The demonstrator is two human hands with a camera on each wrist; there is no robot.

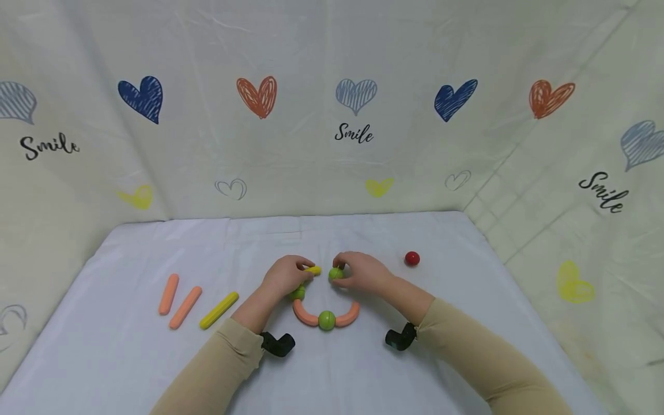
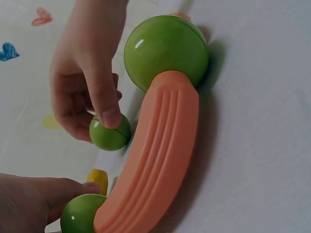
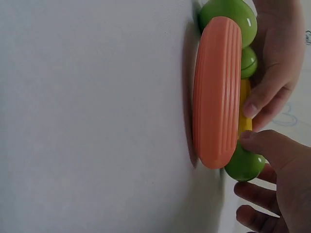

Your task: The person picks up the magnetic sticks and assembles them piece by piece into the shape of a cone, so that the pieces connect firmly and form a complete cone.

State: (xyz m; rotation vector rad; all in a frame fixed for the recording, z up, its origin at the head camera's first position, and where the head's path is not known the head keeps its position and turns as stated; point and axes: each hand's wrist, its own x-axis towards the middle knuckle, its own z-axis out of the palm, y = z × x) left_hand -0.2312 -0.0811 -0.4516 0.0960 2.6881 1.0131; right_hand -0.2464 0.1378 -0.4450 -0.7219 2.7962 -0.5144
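My left hand [image 1: 282, 276] pinches a yellow stick [image 1: 314, 270], whose far end shows past the fingertips. Close beneath that hand is a green ball [image 1: 298, 292], partly hidden, at the end of a curved orange stick [image 1: 304, 314]. Between thumb and fingers, my right hand [image 1: 365, 272] holds another green ball [image 1: 336, 274], a small gap to the right of the yellow stick. A green ball [image 1: 327, 320] at the near side joins the two curved orange sticks, the second one [image 1: 349, 315] ending free on the right. Together they form an open arc.
Left of the arc lie two straight orange sticks [image 1: 185, 308] and a yellow stick [image 1: 219, 310]. A red ball [image 1: 412, 259] sits at the right, beyond my right forearm. A white cloth [image 1: 332, 374] covers the table, with a heart-printed curtain [image 1: 311, 161] behind.
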